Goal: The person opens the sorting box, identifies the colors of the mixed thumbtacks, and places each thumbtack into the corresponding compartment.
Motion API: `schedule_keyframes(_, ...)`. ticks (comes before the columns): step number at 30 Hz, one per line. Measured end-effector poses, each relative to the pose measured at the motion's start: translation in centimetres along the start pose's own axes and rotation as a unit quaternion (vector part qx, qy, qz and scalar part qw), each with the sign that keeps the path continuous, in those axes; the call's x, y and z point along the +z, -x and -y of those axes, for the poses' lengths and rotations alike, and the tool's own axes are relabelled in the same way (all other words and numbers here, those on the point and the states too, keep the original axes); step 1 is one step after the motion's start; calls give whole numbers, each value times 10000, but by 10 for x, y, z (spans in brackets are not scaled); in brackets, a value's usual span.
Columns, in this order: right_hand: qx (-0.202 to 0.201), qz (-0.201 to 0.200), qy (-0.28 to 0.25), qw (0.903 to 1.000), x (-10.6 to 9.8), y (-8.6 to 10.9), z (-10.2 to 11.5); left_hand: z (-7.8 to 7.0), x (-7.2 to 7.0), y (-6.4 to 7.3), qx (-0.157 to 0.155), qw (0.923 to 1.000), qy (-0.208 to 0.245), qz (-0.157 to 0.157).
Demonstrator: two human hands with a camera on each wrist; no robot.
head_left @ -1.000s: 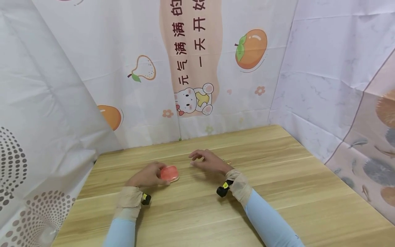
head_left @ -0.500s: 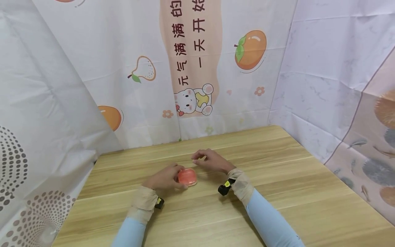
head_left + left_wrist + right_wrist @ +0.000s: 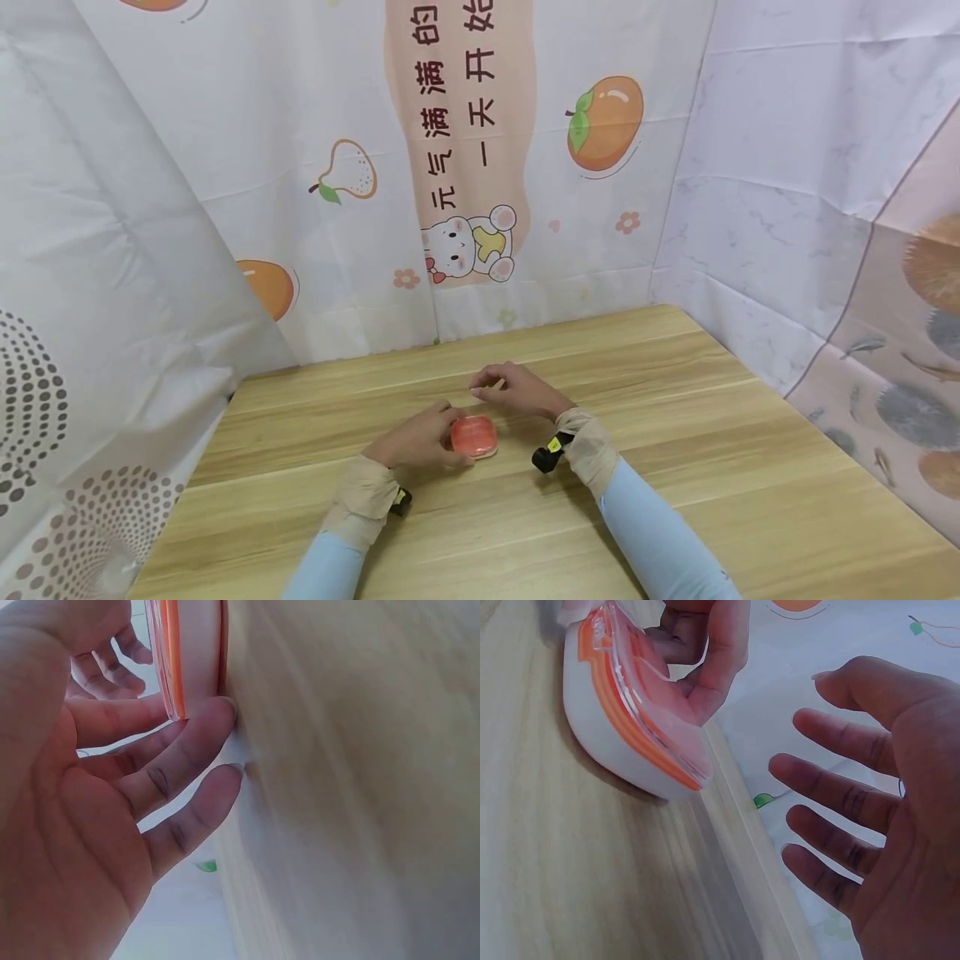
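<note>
A small lidded box (image 3: 474, 436) with a clear reddish lid lies flat on the table near its middle. In the right wrist view the box (image 3: 615, 727) shows a white base, an orange rim and a clip at its edge. My left hand (image 3: 420, 437) grips it from the left, thumb on the near side and fingers on the far side. The left wrist view has fingers (image 3: 191, 746) against the box's side (image 3: 199, 652). My right hand (image 3: 521, 390) hovers just beyond the box to the right, fingers loosely bent, holding nothing; its fingers (image 3: 832, 780) are spread apart.
The wooden table (image 3: 675, 467) stretches to both sides. A white printed curtain (image 3: 337, 267) hangs along its back edge, and another curtain (image 3: 757, 217) borders the right side. Each wrist carries a small black camera (image 3: 551, 454).
My left hand has slid the box rightward across the table, towards my right hand. The right hand has shifted only slightly right. Tiny yellowish bits by the right wrist are no longer visible.
</note>
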State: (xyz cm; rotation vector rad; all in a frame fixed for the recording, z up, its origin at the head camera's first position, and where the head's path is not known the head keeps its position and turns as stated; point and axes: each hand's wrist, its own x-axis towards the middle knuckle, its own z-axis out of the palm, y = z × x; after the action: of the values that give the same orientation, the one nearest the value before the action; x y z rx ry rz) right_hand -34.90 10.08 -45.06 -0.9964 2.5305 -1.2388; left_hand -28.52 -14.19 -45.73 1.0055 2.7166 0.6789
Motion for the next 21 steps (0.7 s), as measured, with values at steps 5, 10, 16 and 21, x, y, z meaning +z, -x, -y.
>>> schedule_keyframes(5, -157, 275, 96, 9995, -3, 5, -1, -2, 0, -1, -109, 9999, 84, -22)
schedule_keyframes(10, -348, 841, 329, 9953, -6, 18, -1, -2, -1, -3, -123, 9994, 338, -3)
schedule_keyframes(16, -473, 1113, 400, 9919, -2, 31, 0, 2, -1, -2, -130, 9990, 423, -3)
schedule_keyframes(21, -531, 1022, 575, 9917, 7, 32, -1, 5, 0, 1, -144, 9988, 465, -12)
